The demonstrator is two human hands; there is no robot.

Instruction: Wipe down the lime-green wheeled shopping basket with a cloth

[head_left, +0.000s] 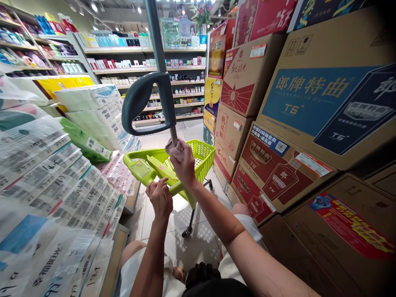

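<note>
A lime-green shopping cart (206,161) with a lattice basket stands in front of me. My left hand (160,199) is closed at the cart's handle (140,170), its fingers curled against the green plastic. My right hand (185,165) grips a crumpled greyish-mauve cloth (173,149), which is wrapped round a thin metal shaft. Above that hand the shaft leads to a dark grey loop handle (127,105) and a grey pole (155,37) that runs out of the top of the view. The shaft's lower end is hidden behind my right hand.
Stacked cardboard liquor cartons (309,99) wall in the right side. Plastic-wrapped paper packs (62,181) are piled on the left. Shelves of small boxes and bottles (145,68) cross the back. Pale floor tiles (148,229) and a cart wheel (187,232) show below.
</note>
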